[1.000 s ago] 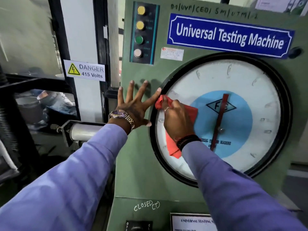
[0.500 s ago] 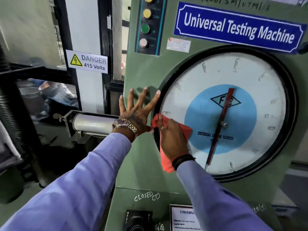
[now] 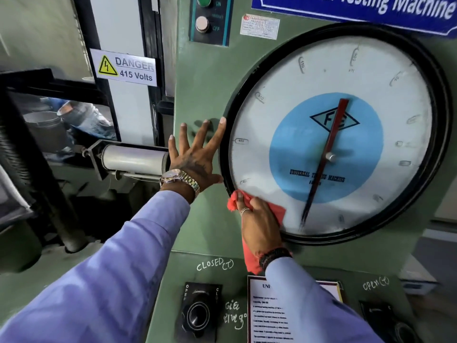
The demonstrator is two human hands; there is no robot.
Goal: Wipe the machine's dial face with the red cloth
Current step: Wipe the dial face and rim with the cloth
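Our right hand [image 3: 259,224] presses the red cloth [image 3: 277,211] flat on the dial face [image 3: 333,70], lower-left edge, fingers closed over it. Left hand [image 3: 195,154] splayed flat on the green panel [image 3: 205,78] beside the bezel [image 3: 223,149].

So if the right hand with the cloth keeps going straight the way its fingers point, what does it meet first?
The right hand points up and slightly left along the dial's lower-left edge. Going straight on, the cloth would probably meet the black rim first, near the left hand's thumb, though exact direction is hard to judge.
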